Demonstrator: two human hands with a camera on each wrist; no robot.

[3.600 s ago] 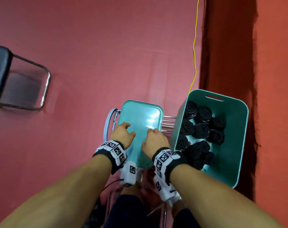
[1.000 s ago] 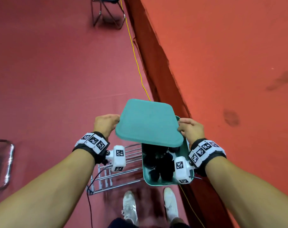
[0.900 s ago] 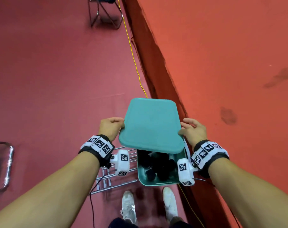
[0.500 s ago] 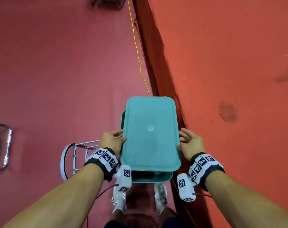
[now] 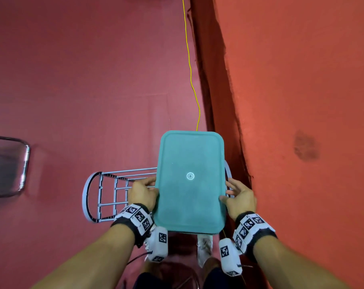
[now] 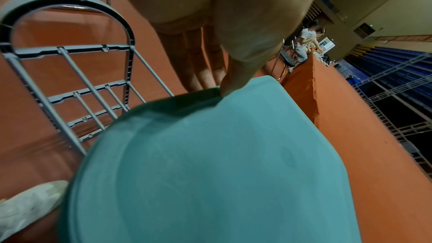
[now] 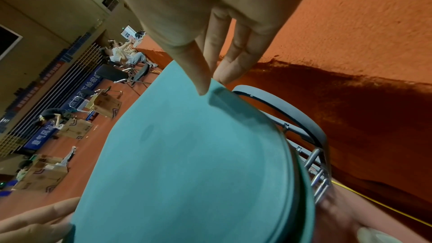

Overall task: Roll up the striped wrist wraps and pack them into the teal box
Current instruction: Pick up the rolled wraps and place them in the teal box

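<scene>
While both hands (image 5: 192, 197) pinch its side edges, plain teal lid (image 5: 190, 182), rounded corners, covering teal box (image 7: 301, 182)

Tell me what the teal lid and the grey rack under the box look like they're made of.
Teal lid: most likely moulded plastic with a matte finish; it has a raised rim, rounded corners and a small round mould mark in the middle.

Grey rack: the arched end frame looks like moulded grey plastic with ribs showing inside it; the thin rods catch light like metal, though I can't be sure.
</scene>
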